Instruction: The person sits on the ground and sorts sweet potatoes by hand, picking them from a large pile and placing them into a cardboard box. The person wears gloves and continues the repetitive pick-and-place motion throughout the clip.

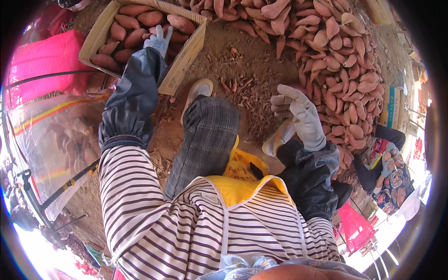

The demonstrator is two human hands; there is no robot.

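Note:
My left hand, in a pale glove, reaches over the sweet potatoes in an open cardboard box at the upper left. Two of its fingers are spread apart, and it seems to rest on the top layer; its underside is hidden. My right hand, in a whitish glove, hovers above the ground on the right with loosely bent fingers and nothing visible in it. Beyond it lies a large heap of loose sweet potatoes, curving from the top centre down the right side.
Dirt ground strewn with peelings lies between box and heap. Pink mesh sacks and a clear plastic bag stand at left. A co-worker holding sweet potatoes sits at right, near a printed carton. A metal frame stands lower left.

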